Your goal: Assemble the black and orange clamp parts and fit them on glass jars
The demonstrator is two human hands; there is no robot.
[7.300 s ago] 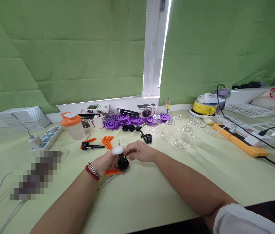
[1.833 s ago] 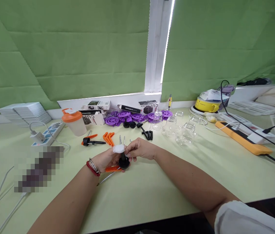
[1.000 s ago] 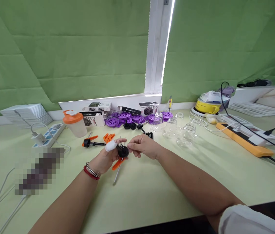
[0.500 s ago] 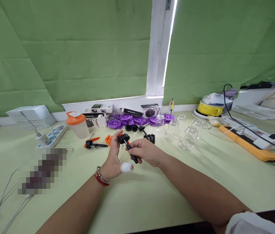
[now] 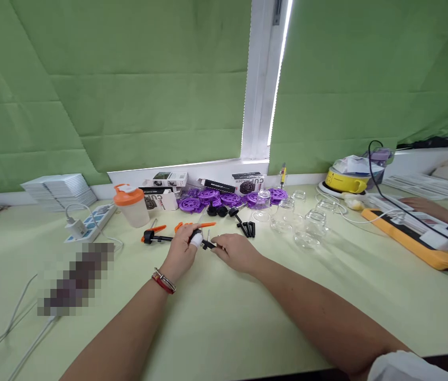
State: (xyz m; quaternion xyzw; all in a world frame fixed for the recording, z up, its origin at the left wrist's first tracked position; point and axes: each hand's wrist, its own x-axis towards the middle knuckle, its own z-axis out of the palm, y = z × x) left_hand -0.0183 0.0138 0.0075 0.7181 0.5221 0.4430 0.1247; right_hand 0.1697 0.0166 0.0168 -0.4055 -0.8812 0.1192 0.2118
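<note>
Black rod part [image 5: 207,244] is now down low at the tabletop [image 5: 224,317], toward the far middle; half a second ago it was lifted and tilted between the hands. Left hand [image 5: 182,253] pinches its left end, bandaged thumb on top; right hand [image 5: 236,251] grips the other end. Looks like it's being set down or seated. Orange strip [image 5: 198,225] lies just behind. Glass jars [image 5: 305,227] to the right look empty. Orange-lidded shaker [image 5: 130,205] stands closed near the far edge.
</note>
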